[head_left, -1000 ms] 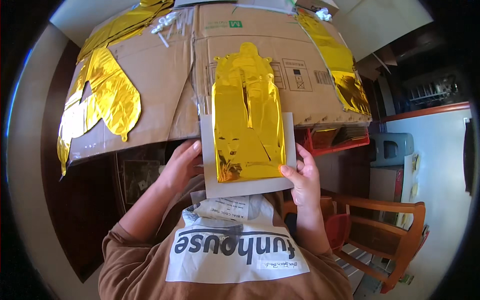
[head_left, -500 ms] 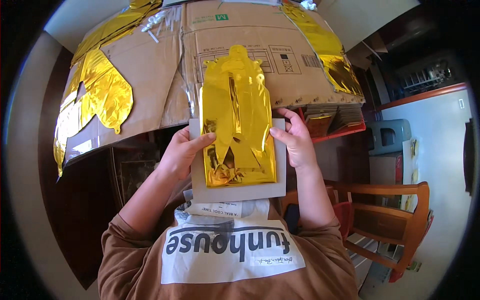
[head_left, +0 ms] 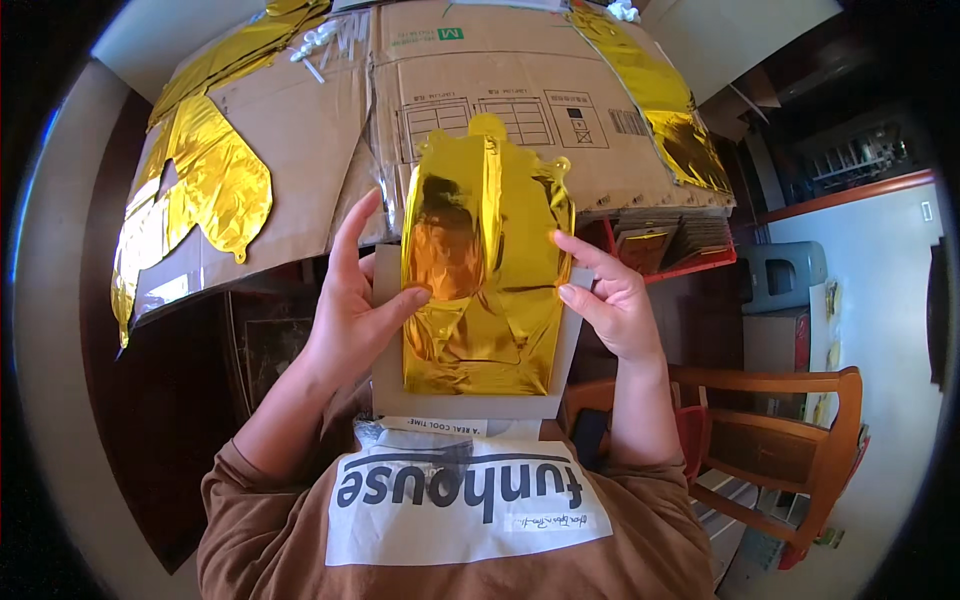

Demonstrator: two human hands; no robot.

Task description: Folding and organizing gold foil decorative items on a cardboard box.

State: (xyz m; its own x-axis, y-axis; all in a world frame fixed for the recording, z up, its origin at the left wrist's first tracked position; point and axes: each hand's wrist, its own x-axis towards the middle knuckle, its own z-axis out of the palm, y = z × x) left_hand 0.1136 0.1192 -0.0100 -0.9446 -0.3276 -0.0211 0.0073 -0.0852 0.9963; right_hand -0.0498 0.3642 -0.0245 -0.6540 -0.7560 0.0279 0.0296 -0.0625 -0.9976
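Note:
A flat, folded gold foil balloon [head_left: 520, 250] lies on a grey card [head_left: 465, 405] in front of my chest. My left hand [head_left: 348, 305] grips the left side, thumb pressed on the foil; its index finger points up, while its other fingers are partly hidden at the card's edge. On the right side, my right hand [head_left: 615, 305] has its thumb and index finger at the foil's edge. Small rounded tabs stick out along the balloon's top, and its far end reaches over the table edge.
Brown cardboard [head_left: 480, 75] covers the table ahead. More gold foil balloons [head_left: 215, 180] hang over its left side, with a gold foil strip [head_left: 660, 100] at right. A red box [head_left: 690, 258] holds several flat cards below the edge. A wooden chair [head_left: 765, 430] stands at right.
The balloon's upper part has spread wider and its long folded flaps have shifted. My left index finger has lifted up off the card. My right index finger has come round onto the foil's edge.

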